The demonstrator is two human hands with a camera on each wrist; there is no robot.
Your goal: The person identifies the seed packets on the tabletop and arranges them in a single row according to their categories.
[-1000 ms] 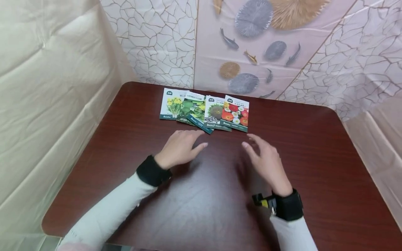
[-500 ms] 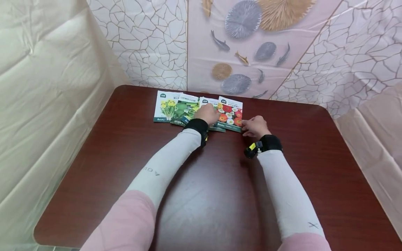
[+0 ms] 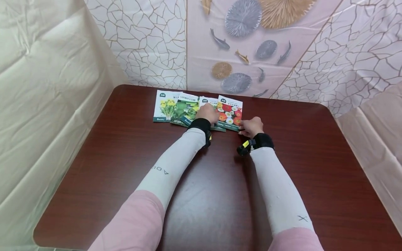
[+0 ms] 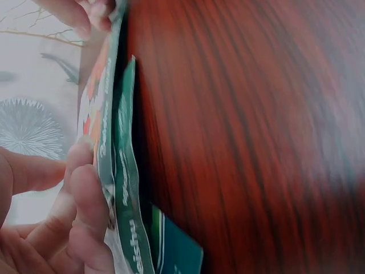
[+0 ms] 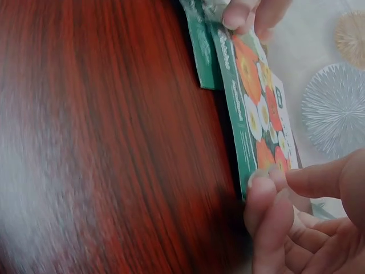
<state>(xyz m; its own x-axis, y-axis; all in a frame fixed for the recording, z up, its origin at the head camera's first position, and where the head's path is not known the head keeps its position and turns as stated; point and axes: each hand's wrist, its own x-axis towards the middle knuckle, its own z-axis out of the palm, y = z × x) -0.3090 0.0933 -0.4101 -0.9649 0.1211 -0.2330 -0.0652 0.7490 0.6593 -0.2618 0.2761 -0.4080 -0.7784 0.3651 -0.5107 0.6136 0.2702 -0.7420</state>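
Note:
Several seed packets lie overlapping in a row at the back of the table. The poppy seed packet (image 3: 229,111), with red, orange and white flowers, is at the right end. My right hand (image 3: 252,126) pinches its right edge near the lower corner; its fingertips (image 5: 268,185) show there in the right wrist view. My left hand (image 3: 208,113) pinches the same packet's left edge and covers much of the sunflower seed packet (image 3: 205,100). Left of that hand lie a green leafy seed packet (image 3: 179,108) and a yellow-flowered seed packet (image 3: 164,104).
The dark red-brown wooden table (image 3: 125,146) ends just behind the packets at a patterned backdrop (image 3: 150,45). A pale cloth (image 3: 53,104) hangs along the left side, and another cloth (image 3: 373,139) borders the right.
Both hands have moved forward from above the table's middle to the packets and taken hold of the poppy packet's sides. Over the last half second the right arm has shifted slightly left.

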